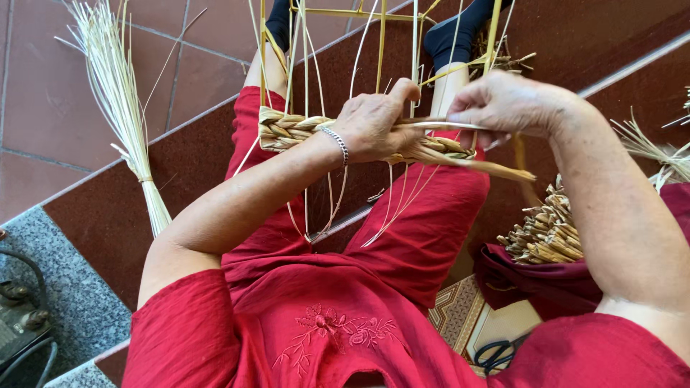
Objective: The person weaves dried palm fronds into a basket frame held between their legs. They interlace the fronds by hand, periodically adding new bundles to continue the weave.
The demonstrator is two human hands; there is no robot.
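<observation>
The person sits on dark red stone steps [108, 208] and works on a woven band [302, 129] of flat, pale brown straw. This band lies across the knees, and thin yellow upright stakes [381, 50] rise from it toward the top of the view.

The left hand [374, 126] rests on the middle of the woven band. Its grip is pressed together around the band, with the thumb up beside a stake, and a silver bracelet [336, 142] sits on the wrist just left of it.

The right hand [503, 104] is just to the right of the woven band. Its grip pinches a loose straw strand [438, 125] that runs from the band's right end; a second strand [496, 169] points away below that hand. How many strands the fingers hold, I cannot tell clearly.

Far left of the woven band, a tied bundle of pale straw [122, 93] stands on the steps. Below and right of the band, a bunch of cut straw ends [546, 230] lies in a dark red cloth [546, 284]. Black scissors [496, 353] lie near the lower edge, well below the band.
</observation>
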